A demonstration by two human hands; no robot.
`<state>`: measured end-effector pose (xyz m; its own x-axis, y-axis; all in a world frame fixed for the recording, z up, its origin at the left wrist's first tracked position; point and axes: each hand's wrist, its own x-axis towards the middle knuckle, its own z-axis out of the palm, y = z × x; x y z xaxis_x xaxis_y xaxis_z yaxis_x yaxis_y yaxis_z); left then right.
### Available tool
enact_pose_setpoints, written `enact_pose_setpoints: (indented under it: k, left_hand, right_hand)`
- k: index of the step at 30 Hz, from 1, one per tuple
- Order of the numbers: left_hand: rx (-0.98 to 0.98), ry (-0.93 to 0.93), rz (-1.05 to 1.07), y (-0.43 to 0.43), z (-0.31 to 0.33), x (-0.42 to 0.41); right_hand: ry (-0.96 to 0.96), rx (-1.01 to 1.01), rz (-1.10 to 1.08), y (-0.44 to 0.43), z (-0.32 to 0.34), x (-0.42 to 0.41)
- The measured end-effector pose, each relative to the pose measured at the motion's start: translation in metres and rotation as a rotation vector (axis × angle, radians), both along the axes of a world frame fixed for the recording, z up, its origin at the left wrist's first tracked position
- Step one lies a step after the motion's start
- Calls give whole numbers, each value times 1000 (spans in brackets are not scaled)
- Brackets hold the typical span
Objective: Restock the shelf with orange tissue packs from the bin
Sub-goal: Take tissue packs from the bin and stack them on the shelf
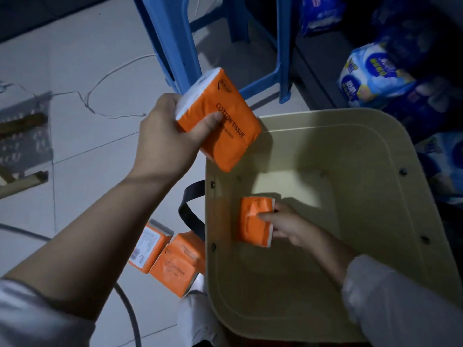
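L hand [170, 139]: grips upper pack [225, 121]; thumb lies across the printed face, fingers behind; sleeve pushed up to the elbow.
Upper pack: orange, "COTTON TISSUE" print, tilted, held in the air over the bin's far-left corner; white tissue end shows at its far-left side.
R hand [288, 225]: reaches down into the bin; thumb on top of lower pack [254, 221], fingers curled at its right edge, so it's grasping it.
Lower pack: orange, deep inside the bin, close to the left wall; can't tell if it's lifted or resting on the bottom.
Bin [390, 146]: cream plastic, rounded corners, open top, right of centre; black handle [190, 211] hangs on its left outer side.
Floor packs [180, 266]: 2 more orange packs on the tile floor [100, 159], just left of the bin, near the handle, touching each other.
Stool [172, 41]: blue plastic, far side, behind upper pack; its legs stand just beyond the bin.
Blue-white packs [370, 73]: far right, dim light, beyond the bin.
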<state>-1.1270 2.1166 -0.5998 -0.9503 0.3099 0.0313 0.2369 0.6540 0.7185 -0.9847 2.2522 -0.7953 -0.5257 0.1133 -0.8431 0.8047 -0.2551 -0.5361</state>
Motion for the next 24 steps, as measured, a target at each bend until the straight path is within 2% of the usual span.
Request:
enact_pose_setpoints:
  k: [2, 7, 12, 16, 19, 21, 24]
  left_hand:
    - [33, 2, -1, 4, 6, 4]
    - [128, 34, 51, 13, 29, 23]
    - [319, -49, 144, 31, 52, 57]
    - [377, -51, 6, 48, 70, 108]
    - [408, 36, -135, 59, 87, 156]
    - [398, 90, -226, 64, 99, 191]
    - [422, 56, -341, 68, 112, 245]
  right_hand:
    - [81, -81, -72, 18, 28, 2]
    - [271, -136, -204, 39, 104, 22]
    - [394, -153, -345, 43, 180, 69]
    - [479, -127, -440, 45, 236, 120]
    - [558, -136, -599, 48, 270, 163]
    - [639, -132, -698, 49, 293, 195]
    - [802, -124, -784, 44, 325, 242]
